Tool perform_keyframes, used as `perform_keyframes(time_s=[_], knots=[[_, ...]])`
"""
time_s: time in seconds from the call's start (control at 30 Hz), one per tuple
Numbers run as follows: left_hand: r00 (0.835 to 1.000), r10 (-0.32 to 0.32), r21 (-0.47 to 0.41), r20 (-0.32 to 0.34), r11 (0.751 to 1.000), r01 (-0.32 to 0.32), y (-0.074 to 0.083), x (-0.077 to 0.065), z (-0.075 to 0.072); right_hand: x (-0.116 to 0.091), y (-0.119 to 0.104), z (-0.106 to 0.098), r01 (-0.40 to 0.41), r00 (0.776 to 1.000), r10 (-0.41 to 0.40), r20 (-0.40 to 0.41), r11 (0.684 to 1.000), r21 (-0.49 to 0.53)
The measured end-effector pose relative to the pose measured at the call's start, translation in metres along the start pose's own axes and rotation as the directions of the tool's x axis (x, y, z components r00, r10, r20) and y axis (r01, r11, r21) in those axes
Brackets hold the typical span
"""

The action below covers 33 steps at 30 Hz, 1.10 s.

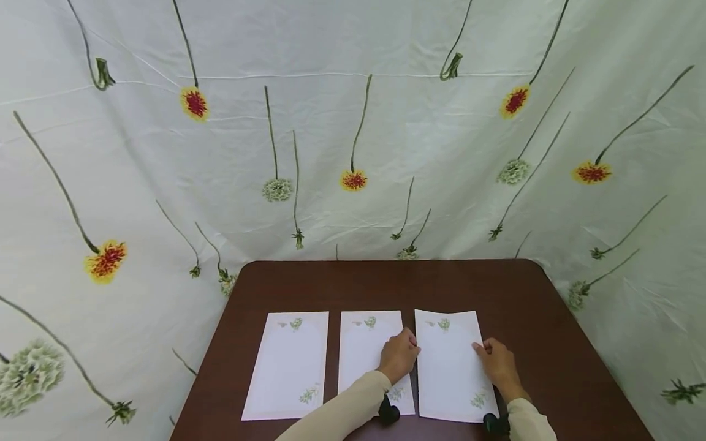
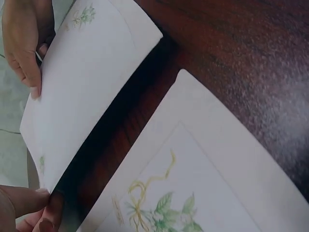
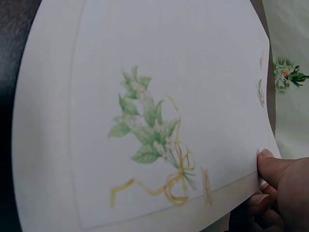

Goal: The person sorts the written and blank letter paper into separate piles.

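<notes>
A pale cloth (image 1: 231, 141) printed with long-stemmed flowers hangs behind the brown table (image 1: 380, 285) in my head view. On the table I read three white sheets in a row, each with a green floral print near its top and lower right. The left sheet (image 1: 289, 367) lies flat, apart from both hands. The middle sheet (image 1: 364, 349) lies next, partly covered by the left hand (image 1: 399, 355) and its cream sleeve (image 1: 342, 407). That hand's thumb and fingers are closed together, pinching the left edge of the right sheet (image 1: 449, 367). This sheet is the rightmost of the row and bows slightly. On its right edge, the right hand (image 1: 499, 367) grips the paper, thumb on top, other fingers curled.
</notes>
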State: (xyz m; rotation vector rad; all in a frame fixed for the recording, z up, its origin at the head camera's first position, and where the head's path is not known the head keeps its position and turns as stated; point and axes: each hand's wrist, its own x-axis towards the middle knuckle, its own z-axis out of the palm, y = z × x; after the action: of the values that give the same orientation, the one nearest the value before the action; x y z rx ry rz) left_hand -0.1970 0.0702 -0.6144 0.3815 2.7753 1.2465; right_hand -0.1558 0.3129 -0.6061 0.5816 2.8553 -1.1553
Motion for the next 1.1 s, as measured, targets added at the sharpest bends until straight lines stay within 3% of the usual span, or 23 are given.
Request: perform_keyframes(time_s=[0.27, 0.53, 0.63, 0.97, 1.1], knots=[[0.999, 0.025, 0.047, 0.027, 0.999, -0.026, 0.005, -0.003, 0.006, 0.001, 0.01, 0.001, 0.001, 1.0, -0.001, 0.007, 0.999, -0.035], [0.988, 0.148, 0.171, 0.042, 0.973, -0.153, 0.011, -0.005, 0.008, 0.001, 0.014, 0.001, -0.009, 1.0, 0.009, 0.003, 0.997, -0.072], [0.984, 0.166, 0.221, 0.066, 0.959, -0.177, 0.012, -0.007, 0.008, -0.001, 0.013, 0.002, -0.019, 1.0, 0.018, -0.012, 0.995, -0.1], [0.977, 0.198, 0.309, 0.081, 0.927, -0.214, 0.008, -0.008, 0.01, -0.006, 0.01, 0.007, -0.035, 0.998, 0.027, -0.063, 0.991, -0.131], [0.975, 0.212, 0.288, 0.069, 0.931, -0.222, 0.009, -0.009, 0.009, -0.005, 0.01, 0.007, -0.041, 0.998, 0.034, -0.059, 0.992, -0.12]])
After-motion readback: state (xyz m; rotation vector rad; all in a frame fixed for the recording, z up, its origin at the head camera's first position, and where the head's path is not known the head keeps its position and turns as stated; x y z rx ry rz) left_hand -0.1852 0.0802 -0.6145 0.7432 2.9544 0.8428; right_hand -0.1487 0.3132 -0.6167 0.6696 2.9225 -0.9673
